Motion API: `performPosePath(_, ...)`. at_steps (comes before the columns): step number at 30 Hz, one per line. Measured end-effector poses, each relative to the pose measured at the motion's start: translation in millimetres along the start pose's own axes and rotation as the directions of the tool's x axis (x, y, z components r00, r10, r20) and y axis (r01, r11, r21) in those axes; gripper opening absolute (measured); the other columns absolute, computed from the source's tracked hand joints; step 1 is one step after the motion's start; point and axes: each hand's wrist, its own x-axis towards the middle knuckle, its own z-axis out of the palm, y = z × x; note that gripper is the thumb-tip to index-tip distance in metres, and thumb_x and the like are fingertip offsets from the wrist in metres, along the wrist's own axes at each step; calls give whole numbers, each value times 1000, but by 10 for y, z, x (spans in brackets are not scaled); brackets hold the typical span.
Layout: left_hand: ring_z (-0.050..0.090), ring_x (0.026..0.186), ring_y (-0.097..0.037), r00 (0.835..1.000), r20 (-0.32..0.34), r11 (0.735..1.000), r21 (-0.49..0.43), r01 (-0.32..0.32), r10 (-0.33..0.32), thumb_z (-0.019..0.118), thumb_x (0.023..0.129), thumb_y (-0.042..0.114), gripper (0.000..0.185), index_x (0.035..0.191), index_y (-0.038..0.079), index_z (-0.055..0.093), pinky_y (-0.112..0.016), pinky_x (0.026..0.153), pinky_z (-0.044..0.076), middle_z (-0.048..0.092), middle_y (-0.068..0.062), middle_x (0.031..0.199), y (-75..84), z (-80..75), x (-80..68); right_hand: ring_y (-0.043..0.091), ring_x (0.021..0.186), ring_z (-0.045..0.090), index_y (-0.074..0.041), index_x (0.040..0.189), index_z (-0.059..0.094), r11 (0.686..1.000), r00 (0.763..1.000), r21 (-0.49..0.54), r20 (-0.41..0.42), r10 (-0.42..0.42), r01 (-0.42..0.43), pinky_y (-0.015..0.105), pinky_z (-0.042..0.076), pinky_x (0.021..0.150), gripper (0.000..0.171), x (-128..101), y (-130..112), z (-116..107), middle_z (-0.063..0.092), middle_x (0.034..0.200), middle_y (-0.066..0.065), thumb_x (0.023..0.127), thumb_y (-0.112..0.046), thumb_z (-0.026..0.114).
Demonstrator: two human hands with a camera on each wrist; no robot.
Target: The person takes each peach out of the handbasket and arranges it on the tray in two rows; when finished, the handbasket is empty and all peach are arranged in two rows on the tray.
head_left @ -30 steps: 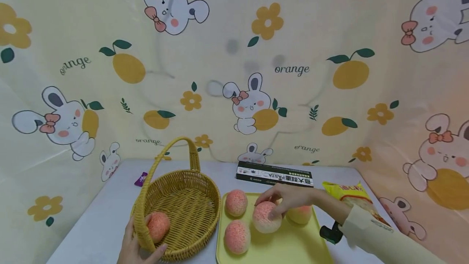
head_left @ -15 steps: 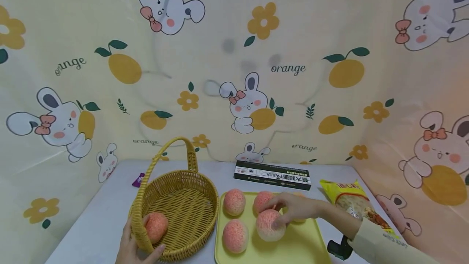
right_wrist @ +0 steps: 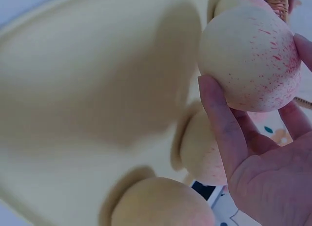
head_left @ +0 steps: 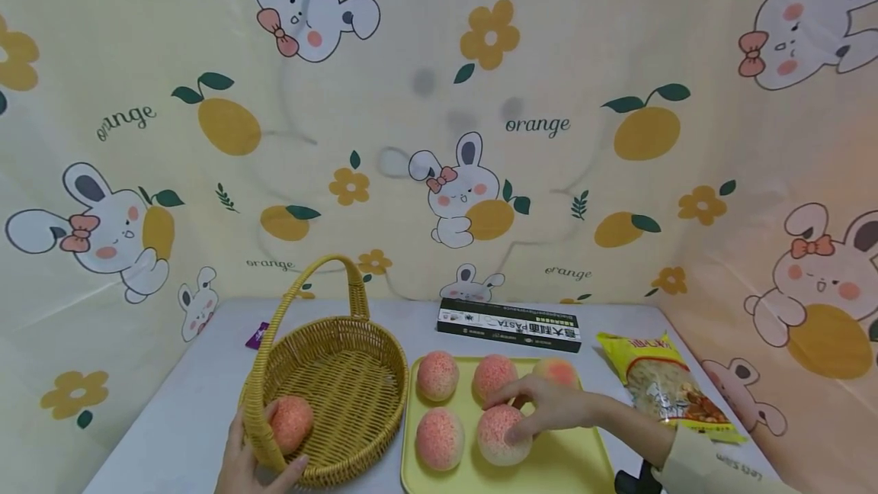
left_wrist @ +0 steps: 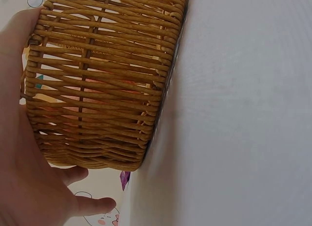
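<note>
My right hand (head_left: 542,410) pinches a round pink-and-cream speckled peach (head_left: 501,444) between thumb and fingers, close over the front middle of the yellow tray (head_left: 555,471). In the right wrist view the held peach (right_wrist: 248,58) shows its pale side, its shadow falling on the tray. Several similar peaches lie about it, one at the front left (head_left: 440,439). To the left, my left hand (head_left: 250,463) grips the rim of a wicker basket (head_left: 357,395) near the foot of its handle. One reddish peach (head_left: 293,424) sits inside the basket at its left.
Behind the tray lies a long black-and-white pasta box (head_left: 507,325). A yellow food packet (head_left: 665,383) is at the right of the tray. Beyond the basket's left side is a small purple packet (head_left: 257,335). The basket's tall handle (head_left: 302,288) arches up beside the tray's left edge.
My right hand has brought the held peach slightly nearer the front of the tray, uncovering the back-row peaches. My left hand stays on the basket. The head view has shifted a little.
</note>
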Motion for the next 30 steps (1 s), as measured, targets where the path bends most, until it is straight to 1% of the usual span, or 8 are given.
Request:
performPosePath(3, 27, 133, -56, 1000, 6, 1000, 15, 3, -3, 81, 81, 44, 89, 150, 5, 40, -78, 90, 36, 14, -29, 154, 9, -4, 3, 14, 101, 56, -6, 130, 65, 999, 1000, 18, -5, 29, -29, 27, 48, 88, 48, -8, 50, 27, 66, 123, -6, 86, -24, 72)
performPosePath(7, 27, 132, -56, 1000, -1, 1000, 22, -2, 2, 81, 81, 44, 89, 150, 5, 40, -78, 90, 37, 14, -29, 154, 23, -6, 2, 16, 101, 57, -5, 130, 65, 998, 999, 45, -12, 47, -47, 27, 48, 87, 47, -18, 88, 64, 66, 123, -5, 86, -22, 71)
performPosePath(16, 24, 134, -57, 1000, 7, 1000, -4, 23, -23, 82, 81, 43, 90, 150, 4, 41, -79, 91, 35, 12, -31, 154, 20, -6, -6, 16, 100, 57, -3, 130, 65, 997, 998, 73, -62, 20, -16, 26, 48, 87, 48, -31, 144, 137, 66, 125, 2, 85, -19, 72)
performPosePath(26, 26, 133, -56, 1000, -6, 1000, -12, 9, -9, 83, 80, 42, 89, 149, 3, 42, -78, 90, 35, 13, -30, 154, 19, 7, -13, 12, 97, 53, 1, 129, 64, 996, 998, 84, -63, 17, -12, 23, 45, 84, 49, -16, 227, 176, 65, 125, 1, 84, -16, 72)
performPosePath(30, 25, 134, -56, 1000, 4, 1000, -9, 27, -27, 82, 80, 45, 91, 150, 4, 41, -78, 92, 34, 13, -29, 154, 39, 3, -13, 11, 97, 52, -1, 130, 64, 997, 998, 71, -67, 17, -12, 23, 45, 84, 49, -27, 224, 181, 64, 125, 2, 83, -16, 72)
